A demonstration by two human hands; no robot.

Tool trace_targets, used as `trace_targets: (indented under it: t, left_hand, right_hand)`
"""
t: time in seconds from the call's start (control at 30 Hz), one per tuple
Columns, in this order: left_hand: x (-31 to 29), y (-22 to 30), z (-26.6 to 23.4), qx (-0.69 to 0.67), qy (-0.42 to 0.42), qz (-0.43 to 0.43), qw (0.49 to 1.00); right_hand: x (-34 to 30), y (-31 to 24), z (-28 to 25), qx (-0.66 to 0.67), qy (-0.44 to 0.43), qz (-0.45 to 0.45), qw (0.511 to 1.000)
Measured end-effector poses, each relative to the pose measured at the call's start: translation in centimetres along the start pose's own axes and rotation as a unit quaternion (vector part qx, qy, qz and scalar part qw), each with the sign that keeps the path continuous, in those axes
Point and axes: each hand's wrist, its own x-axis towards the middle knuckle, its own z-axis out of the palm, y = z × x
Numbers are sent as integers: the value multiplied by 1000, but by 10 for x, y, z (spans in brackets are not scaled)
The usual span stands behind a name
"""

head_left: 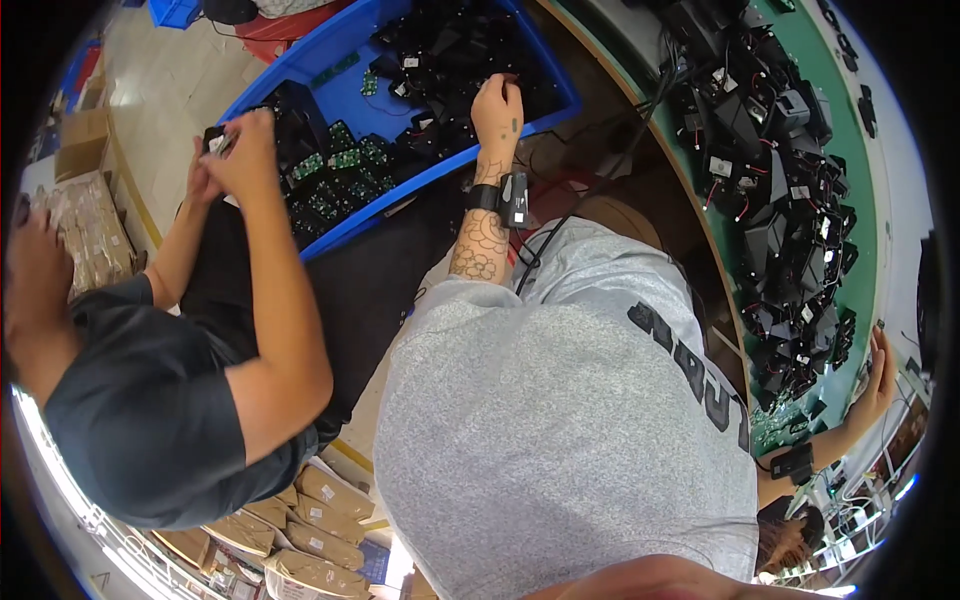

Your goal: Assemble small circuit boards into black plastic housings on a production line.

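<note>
My left hand (497,118), on a tattooed forearm, reaches over the near edge of a blue plastic bin (345,112). Its fingers curl closed among black plastic parts (430,50), and its grip is mostly hidden. Out at the far right, my right hand (876,385) has its fingers stretched out beside the green-topped workbench (860,285). Something small and dark shows near its palm, too unclear to name. Black plastic housings (765,235) with short wires lie heaped along the bench. Each wrist wears a black strap, the left one with a small black box (515,200).
At my left sits a co-worker in a dark shirt (150,420), both hands (235,160) together at the bin's left end. Green circuit boards (340,165) lie inside the bin. Black cables (625,150) hang between bin and bench. Brown cartons (315,520) stand behind.
</note>
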Motion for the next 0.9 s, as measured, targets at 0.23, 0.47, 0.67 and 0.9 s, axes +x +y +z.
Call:
trace_targets:
  t: [0.23,0.47,0.67,0.9]
  left_hand:
    - [0,11,1,44,9,2,999]
    - [-1,16,1,64,0,-9,998]
    - [-1,17,2,65,10,-16,998]
    - [-4,15,3,110,-4,7,994]
  right_hand:
    - [-13,-5,5,-27,-12,4,1000]
    - [-10,2,12,-24,-19,12,999]
    - [6,2,25,25,-59,-18,998]
    - [19,8,28,-37,-82,-41,995]
